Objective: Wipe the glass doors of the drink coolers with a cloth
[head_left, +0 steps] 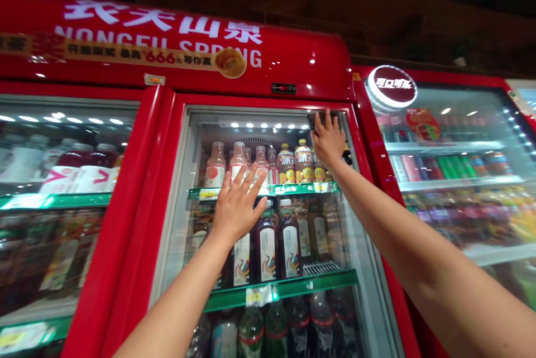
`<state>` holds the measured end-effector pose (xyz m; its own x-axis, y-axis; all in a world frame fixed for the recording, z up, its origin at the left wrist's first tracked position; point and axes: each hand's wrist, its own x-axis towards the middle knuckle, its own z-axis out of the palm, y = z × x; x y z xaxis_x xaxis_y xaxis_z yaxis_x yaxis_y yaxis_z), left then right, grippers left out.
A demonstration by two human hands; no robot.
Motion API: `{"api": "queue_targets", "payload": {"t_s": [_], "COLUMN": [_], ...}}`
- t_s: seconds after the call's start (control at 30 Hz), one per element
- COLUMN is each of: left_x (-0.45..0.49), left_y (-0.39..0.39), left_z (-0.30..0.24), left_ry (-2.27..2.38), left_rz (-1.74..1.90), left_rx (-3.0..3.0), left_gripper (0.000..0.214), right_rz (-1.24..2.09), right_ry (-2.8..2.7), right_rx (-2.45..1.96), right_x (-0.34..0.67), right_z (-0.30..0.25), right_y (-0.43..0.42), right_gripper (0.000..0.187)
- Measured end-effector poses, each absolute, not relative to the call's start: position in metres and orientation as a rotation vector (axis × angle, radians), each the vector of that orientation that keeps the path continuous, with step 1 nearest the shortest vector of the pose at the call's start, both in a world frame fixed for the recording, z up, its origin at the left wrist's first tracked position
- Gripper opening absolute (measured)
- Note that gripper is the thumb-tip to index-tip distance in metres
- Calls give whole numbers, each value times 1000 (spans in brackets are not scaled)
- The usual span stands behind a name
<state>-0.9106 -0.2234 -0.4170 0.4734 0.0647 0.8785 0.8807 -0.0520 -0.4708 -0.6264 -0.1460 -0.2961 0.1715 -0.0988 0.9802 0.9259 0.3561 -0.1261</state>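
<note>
My left hand (238, 201) is spread against the glass door (196, 148) of a red drinks fridge, its fingers apart and nothing in it. Higher up, near the door's top right corner, my right hand (329, 137) presses a dark cloth (312, 119) to the glass. Most of that cloth is hidden under the fingers. Behind the pane, pink-capped bottles (216, 163) and yellow-capped bottles (303, 161) stand on the top shelf. Dark bottles with white labels (267, 246) fill the shelf below.
The red door frame (144, 196) surrounds the pane, with a small red display (283, 88) above it. Another glass door (62, 123) is at left. To the right stands a second fridge (456, 129) with a round lit sign (391, 87). Soda bottles (274, 327) occupy the lower shelf.
</note>
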Motion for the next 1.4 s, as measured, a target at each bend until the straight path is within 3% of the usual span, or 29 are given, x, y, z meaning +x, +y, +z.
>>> {"api": "queue_targets", "payload": {"t_s": [0.17, 0.33, 0.5, 0.7, 0.87, 1.07, 1.2, 1.4], "left_x": [-910, -910, -912, -911, -909, -910, -912, -914], "left_y": [-223, -225, -225, -227, -227, -225, -225, -222], "left_z": [-415, -415, -417, -419, -417, -418, -420, -422], "left_ry": [-872, -892, -883, -913, -924, -913, -899, -883], "left_rz": [-830, -816, -812, -793, -791, -814, -806, -807], "left_rx": [-1505, -1494, -1467, -1475, -1523, -1530, -1501, -1457], "left_gripper": [64, 62, 59, 60, 64, 63, 60, 63], "right_rz": [-1007, -1132, -1027, -887, -1030, -1082, -924, -900], "right_ry": [-1346, -1529, -1324, -1159, -1429, -1539, -1318, -1259], "right_rx": [-895, -908, -839, -832, -808, -767, -807, -814], "right_x": [-650, -607, -594, -664, -685, -627, -629, -716], "right_z": [-334, -366, -339, -301, -331, -365, -332, -301], "right_y": [-166, -185, -164, -153, -171, -171, -160, -167], "right_gripper": [56, 50, 49, 51, 59, 58, 55, 53]}}
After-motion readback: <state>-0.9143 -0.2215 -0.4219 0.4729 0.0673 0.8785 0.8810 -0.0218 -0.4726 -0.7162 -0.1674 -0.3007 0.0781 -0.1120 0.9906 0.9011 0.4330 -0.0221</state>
